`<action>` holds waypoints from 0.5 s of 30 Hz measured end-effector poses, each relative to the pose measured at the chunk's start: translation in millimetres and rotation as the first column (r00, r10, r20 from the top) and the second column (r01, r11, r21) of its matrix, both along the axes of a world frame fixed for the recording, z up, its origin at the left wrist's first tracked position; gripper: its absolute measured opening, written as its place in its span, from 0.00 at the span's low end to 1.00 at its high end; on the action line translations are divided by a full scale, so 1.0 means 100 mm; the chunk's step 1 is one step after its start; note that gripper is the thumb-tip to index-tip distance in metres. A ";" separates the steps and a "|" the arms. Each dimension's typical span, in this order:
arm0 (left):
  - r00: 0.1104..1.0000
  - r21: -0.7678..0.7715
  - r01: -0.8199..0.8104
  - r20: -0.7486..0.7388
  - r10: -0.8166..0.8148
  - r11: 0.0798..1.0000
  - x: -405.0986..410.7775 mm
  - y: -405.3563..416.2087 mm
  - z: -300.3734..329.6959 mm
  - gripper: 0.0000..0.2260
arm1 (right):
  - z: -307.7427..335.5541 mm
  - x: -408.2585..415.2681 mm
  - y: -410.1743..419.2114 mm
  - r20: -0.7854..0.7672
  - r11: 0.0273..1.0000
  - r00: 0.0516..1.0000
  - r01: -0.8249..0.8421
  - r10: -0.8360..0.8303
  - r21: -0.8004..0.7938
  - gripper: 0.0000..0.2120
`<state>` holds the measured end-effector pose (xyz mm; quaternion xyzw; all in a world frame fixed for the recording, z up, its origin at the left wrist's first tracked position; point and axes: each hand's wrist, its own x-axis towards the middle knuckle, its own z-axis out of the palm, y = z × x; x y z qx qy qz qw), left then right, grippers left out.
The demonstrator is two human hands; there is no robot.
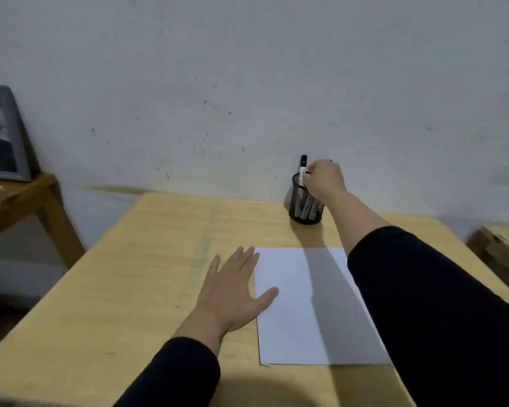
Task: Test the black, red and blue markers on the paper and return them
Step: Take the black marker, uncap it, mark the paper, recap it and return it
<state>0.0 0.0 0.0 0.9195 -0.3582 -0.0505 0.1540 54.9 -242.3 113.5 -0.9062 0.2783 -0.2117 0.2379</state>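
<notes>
A black mesh pen cup (301,211) stands at the far side of the wooden table (147,274), near the wall. A white marker with a black cap (303,163) sticks up out of it. My right hand (325,179) is over the cup, its fingertips pinched on this marker's white barrel. A speck of red (308,172) shows at the fingertips and a speck of blue (331,160) above the knuckles; the rest of those markers is hidden. My left hand (232,289) lies flat and open, thumb on the left edge of the blank white paper (291,318).
The wall rises directly behind the cup. A framed picture (0,136) leans on a wooden side table (18,198) at the left. Another wooden piece (500,245) sits at the right edge. My right arm's shadow crosses the paper.
</notes>
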 end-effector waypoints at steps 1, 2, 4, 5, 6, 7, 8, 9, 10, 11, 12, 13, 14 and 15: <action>1.000 0.005 0.007 0.011 -0.007 1.000 0.01 0.00 0.00 0.36 | -0.01 0.06 0.00 -0.014 0.999 1.000 0.019 -0.019 0.028 0.12; 1.000 0.014 0.013 0.018 -0.013 1.000 0.02 -0.01 -0.01 0.36 | -0.03 0.11 -0.02 -0.016 0.999 0.999 0.046 -0.046 0.028 0.10; 1.000 0.018 0.009 0.027 -0.009 1.000 0.04 0.00 -0.03 0.36 | -0.05 0.20 -0.01 -0.036 0.994 0.995 0.097 -0.095 0.042 0.06; 1.000 0.011 0.011 0.020 -0.012 1.000 0.04 0.00 -0.02 0.36 | -0.07 0.25 -0.01 -0.044 0.992 0.992 0.117 -0.115 0.049 0.06; 1.000 0.010 0.015 0.019 -0.015 1.000 0.03 0.00 -0.03 0.36 | -0.07 0.27 0.02 -0.053 0.990 0.990 0.135 -0.132 0.044 0.06; 1.000 0.007 0.013 0.018 -0.013 1.000 0.03 0.00 -0.04 0.36 | -0.10 0.30 0.01 -0.061 0.988 0.987 0.148 -0.146 0.033 0.04; 1.000 -0.003 0.007 0.030 -0.007 1.000 0.05 0.01 -0.06 0.36 | -0.12 0.30 0.02 -0.062 0.987 0.986 0.158 -0.157 0.015 0.04; 1.000 -0.006 0.005 0.031 -0.005 1.000 0.05 0.01 -0.06 0.36 | -0.14 0.32 0.01 -0.057 0.986 0.985 0.167 -0.166 0.017 0.06; 1.000 -0.006 0.002 0.029 -0.002 1.000 0.05 0.02 -0.07 0.36 | -0.15 0.32 0.00 -0.048 0.985 0.984 0.170 -0.169 0.023 0.07; 1.000 -0.004 0.000 0.028 0.000 1.000 0.04 0.02 -0.07 0.36 | -0.17 0.32 -0.02 -0.036 0.985 0.985 0.168 -0.167 0.033 0.08; 1.000 0.002 0.001 0.026 -0.001 1.000 0.04 0.01 -0.06 0.36 | -0.17 0.30 -0.03 -0.020 0.986 0.987 0.163 -0.162 0.042 0.08; 1.000 0.004 0.001 0.025 -0.001 1.000 0.04 0.01 -0.06 0.36 | -0.16 0.28 -0.03 0.006 0.988 0.989 0.147 -0.148 0.052 0.08; 1.000 0.002 -0.001 0.024 0.001 1.000 0.04 0.01 -0.06 0.36 | -0.13 0.26 -0.02 0.052 0.989 0.990 0.126 -0.130 0.071 0.09; 1.000 0.002 0.000 0.025 0.000 1.000 0.04 0.01 -0.06 0.36 | -0.09 0.23 0.00 0.118 0.990 0.987 0.100 -0.112 0.102 0.09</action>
